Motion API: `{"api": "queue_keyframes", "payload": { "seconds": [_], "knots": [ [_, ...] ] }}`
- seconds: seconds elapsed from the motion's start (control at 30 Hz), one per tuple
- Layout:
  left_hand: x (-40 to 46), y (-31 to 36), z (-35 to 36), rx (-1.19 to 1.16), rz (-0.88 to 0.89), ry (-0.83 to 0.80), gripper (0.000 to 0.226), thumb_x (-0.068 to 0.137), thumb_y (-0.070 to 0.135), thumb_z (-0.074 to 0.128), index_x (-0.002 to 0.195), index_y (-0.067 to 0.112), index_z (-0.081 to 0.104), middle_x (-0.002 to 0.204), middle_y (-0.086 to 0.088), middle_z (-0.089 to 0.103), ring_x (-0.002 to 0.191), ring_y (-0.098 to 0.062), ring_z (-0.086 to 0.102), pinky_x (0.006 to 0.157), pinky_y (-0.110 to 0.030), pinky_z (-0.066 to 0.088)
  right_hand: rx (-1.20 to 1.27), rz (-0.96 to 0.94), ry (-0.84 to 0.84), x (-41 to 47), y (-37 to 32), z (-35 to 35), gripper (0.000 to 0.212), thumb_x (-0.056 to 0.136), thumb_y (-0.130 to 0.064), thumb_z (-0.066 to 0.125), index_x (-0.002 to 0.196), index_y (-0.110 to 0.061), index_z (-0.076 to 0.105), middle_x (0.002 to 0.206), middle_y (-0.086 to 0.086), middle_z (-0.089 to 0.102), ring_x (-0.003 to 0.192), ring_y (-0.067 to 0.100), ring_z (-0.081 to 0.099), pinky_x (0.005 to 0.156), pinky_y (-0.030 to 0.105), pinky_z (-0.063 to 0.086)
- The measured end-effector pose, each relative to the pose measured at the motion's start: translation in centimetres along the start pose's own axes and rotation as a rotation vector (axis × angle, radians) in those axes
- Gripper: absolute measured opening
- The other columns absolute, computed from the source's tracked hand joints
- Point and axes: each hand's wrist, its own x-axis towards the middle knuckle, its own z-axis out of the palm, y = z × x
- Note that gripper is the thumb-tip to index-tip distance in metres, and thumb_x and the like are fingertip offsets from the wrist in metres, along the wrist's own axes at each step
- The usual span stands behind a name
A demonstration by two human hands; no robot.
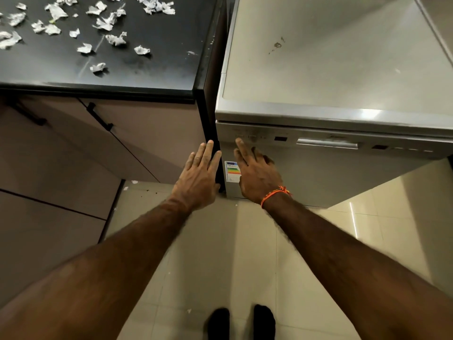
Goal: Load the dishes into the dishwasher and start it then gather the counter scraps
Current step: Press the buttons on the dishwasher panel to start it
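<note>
The silver dishwasher [331, 168] stands at the right with its door closed, its button panel [247, 137] along the top left of the door and a handle [327, 143] beside it. My right hand [257, 175], with an orange thread at the wrist, has its index finger stretched up to the leftmost buttons while the other fingers are curled. My left hand [199, 179] is flat and holds nothing, fingers straight, in front of the dark gap beside the dishwasher. Several torn paper scraps [98, 25] lie scattered on the black counter [147, 69].
Beige cabinet doors with black handles [99, 116] stand under the counter at the left. The floor is pale tile [220, 253] with a few crumbs near the cabinet base. My feet in dark socks [241, 322] show at the bottom. An energy label [231, 171] sticks to the dishwasher door.
</note>
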Motion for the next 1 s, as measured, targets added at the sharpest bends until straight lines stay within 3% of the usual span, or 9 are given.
{"api": "queue_keyframes", "payload": {
  "seconds": [0.27, 0.47, 0.53, 0.6, 0.63, 0.77, 0.83, 0.9, 1.0],
  "knots": [
    [-0.3, -0.2, -0.2, 0.009, 0.016, -0.022, 0.095, 0.096, 0.043, 0.060, 0.162, 0.011, -0.002, 0.167, -0.016, -0.017, 0.155, -0.032, -0.015, 0.127, -0.052, 0.008, 0.016, 0.056, -0.003, 0.2, -0.9, -0.1, 0.090, 0.086, -0.027, 0.066, 0.160, -0.015, 0.015, 0.167, 0.002, -0.018, 0.143, 0.042, 0.032, 0.108, 0.055, 0.040],
    [0.2, -0.3, -0.3, 0.009, 0.025, -0.046, 0.093, 0.097, 0.042, 0.058, 0.162, 0.011, -0.002, 0.167, -0.016, -0.017, 0.155, -0.032, -0.015, 0.127, -0.051, 0.006, -0.002, 0.091, 0.028, 0.3, -1.4, 0.2, 0.095, 0.080, -0.024, 0.072, 0.158, -0.014, 0.019, 0.166, 0.004, -0.015, 0.127, 0.038, 0.046, 0.096, 0.050, 0.051],
    [0.4, -0.4, -0.3, 0.001, 0.024, -0.045, 0.092, 0.097, 0.041, 0.057, 0.162, 0.011, -0.002, 0.168, -0.016, -0.017, 0.155, -0.032, -0.015, 0.127, -0.051, 0.006, 0.027, 0.113, 0.003, 0.4, -1.4, 0.0, 0.108, 0.076, -0.022, 0.074, 0.160, -0.016, 0.008, 0.165, 0.013, 0.009, 0.110, 0.035, 0.056, 0.084, 0.047, 0.057],
    [0.7, -0.5, -0.3, -0.002, 0.025, -0.044, 0.091, 0.097, 0.039, 0.057, 0.162, 0.011, -0.001, 0.168, -0.016, -0.016, 0.155, -0.031, -0.015, 0.127, -0.051, 0.006, 0.093, 0.152, -0.035, 0.8, -1.4, -0.1, 0.123, 0.072, -0.021, 0.078, 0.159, -0.021, -0.009, 0.149, 0.016, 0.043, 0.089, 0.032, 0.062, 0.073, 0.044, 0.058],
    [0.8, -0.6, -0.4, 0.001, 0.028, -0.047, 0.091, 0.097, 0.039, 0.056, 0.162, 0.011, -0.001, 0.168, -0.016, -0.015, 0.155, -0.032, -0.015, 0.127, -0.051, 0.006, 0.115, 0.164, -0.047, 0.9, -1.3, 0.0, 0.127, 0.069, -0.021, 0.080, 0.158, -0.024, -0.011, 0.144, 0.015, 0.048, 0.082, 0.032, 0.062, 0.070, 0.043, 0.058],
    [1.4, -0.8, -0.8, 0.003, 0.035, -0.031, 0.090, 0.096, 0.038, 0.056, 0.162, 0.010, 0.001, 0.168, -0.017, -0.013, 0.156, -0.032, -0.013, 0.127, -0.051, 0.007, 0.183, 0.168, -0.058, 0.8, -1.7, 0.3, 0.116, 0.073, -0.029, 0.077, 0.159, -0.026, -0.001, 0.152, 0.017, 0.040, 0.078, 0.032, 0.062, 0.072, 0.044, 0.059],
    [1.5, -0.6, -1.1, -0.006, 0.041, -0.029, 0.091, 0.096, 0.038, 0.057, 0.162, 0.010, 0.001, 0.168, -0.017, -0.013, 0.156, -0.032, -0.013, 0.127, -0.051, 0.006, 0.172, 0.144, -0.015, 0.4, -2.3, -0.1, 0.097, 0.079, -0.035, 0.073, 0.157, -0.023, 0.016, 0.166, 0.011, 0.009, 0.078, 0.029, 0.062, 0.071, 0.041, 0.058],
    [1.5, -0.3, -1.2, -0.008, 0.048, -0.032, 0.092, 0.096, 0.040, 0.058, 0.162, 0.011, 0.000, 0.168, -0.016, -0.014, 0.156, -0.032, -0.013, 0.127, -0.051, 0.006, 0.126, 0.119, 0.024, 0.3, -2.4, -0.3, 0.088, 0.081, -0.036, 0.072, 0.155, -0.021, 0.026, 0.168, 0.003, -0.013, 0.081, 0.028, 0.062, 0.071, 0.039, 0.058],
    [1.3, 0.3, -1.3, -0.006, 0.059, -0.040, 0.091, 0.098, 0.042, 0.056, 0.162, 0.011, 0.000, 0.168, -0.016, -0.015, 0.156, -0.032, -0.014, 0.127, -0.051, 0.006, 0.078, 0.101, 0.031, 0.1, -1.7, -0.3, 0.091, 0.080, -0.035, 0.075, 0.155, -0.018, 0.028, 0.167, 0.004, -0.014, 0.086, 0.031, 0.065, 0.071, 0.040, 0.060]
  ]
}}
